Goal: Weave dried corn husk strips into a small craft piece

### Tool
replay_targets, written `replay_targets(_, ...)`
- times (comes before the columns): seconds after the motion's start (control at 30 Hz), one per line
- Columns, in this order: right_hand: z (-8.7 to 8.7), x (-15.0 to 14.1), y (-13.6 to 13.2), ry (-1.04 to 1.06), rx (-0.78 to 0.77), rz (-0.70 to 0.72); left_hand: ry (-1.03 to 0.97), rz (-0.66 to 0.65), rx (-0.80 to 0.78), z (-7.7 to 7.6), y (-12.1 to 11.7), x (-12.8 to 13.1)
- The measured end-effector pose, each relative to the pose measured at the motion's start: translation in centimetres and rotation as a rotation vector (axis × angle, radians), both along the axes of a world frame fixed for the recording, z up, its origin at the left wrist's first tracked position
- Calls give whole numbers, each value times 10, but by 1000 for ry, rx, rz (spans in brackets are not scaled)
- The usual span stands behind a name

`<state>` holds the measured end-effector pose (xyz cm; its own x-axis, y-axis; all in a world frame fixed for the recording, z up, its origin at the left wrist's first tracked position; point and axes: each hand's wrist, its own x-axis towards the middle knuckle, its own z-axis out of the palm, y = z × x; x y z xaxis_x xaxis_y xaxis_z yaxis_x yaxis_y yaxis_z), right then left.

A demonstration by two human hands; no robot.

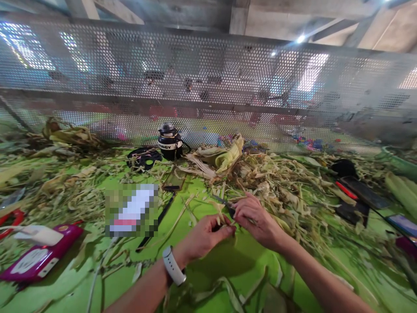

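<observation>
Over the green tabletop (182, 219) my two hands are close together, nearly touching. My left hand (208, 234), with a white wristband (174, 265) below it, pinches a narrow pale strip of corn husk (220, 214) between thumb and fingers. My right hand (256, 219) is closed around a dark tool (223, 200) whose thin pointed end juts out to the left above the strip. Whether it is scissors or a small knife I cannot make out. Loose husk strips (233, 295) lie below my hands, nearest my body.
Husk scraps (276, 178) are heaped across the back and right. A black jar-shaped bottle (169, 143) stands before a perforated metal screen (208, 65). To the left lie a blurred-out phone (133, 211), a cable (97, 276) and a magenta device (42, 254). Dark items (361, 191) lie right.
</observation>
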<state>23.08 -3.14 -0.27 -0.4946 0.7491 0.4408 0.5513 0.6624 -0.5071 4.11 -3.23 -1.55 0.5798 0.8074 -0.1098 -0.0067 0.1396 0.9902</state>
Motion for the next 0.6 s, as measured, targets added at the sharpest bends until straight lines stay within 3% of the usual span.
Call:
replay_targets(0.17,7,-1,-5,9,-122,22,65,-50,52,1,0,-3)
replay_targets(0.3,0,-11,-13,-3,-243,105,80,-139,118,-4,-3,1)
replay_targets(0.4,-11,-22,-16,180,-196,86,110,-123,163,-7,-6,5)
replay_targets(0.5,-19,-27,-15,426,-213,39,133,-145,105,-4,-7,5)
replay_targets(0.6,-20,-28,-15,683,-460,-71,35,-176,10,3,-7,2)
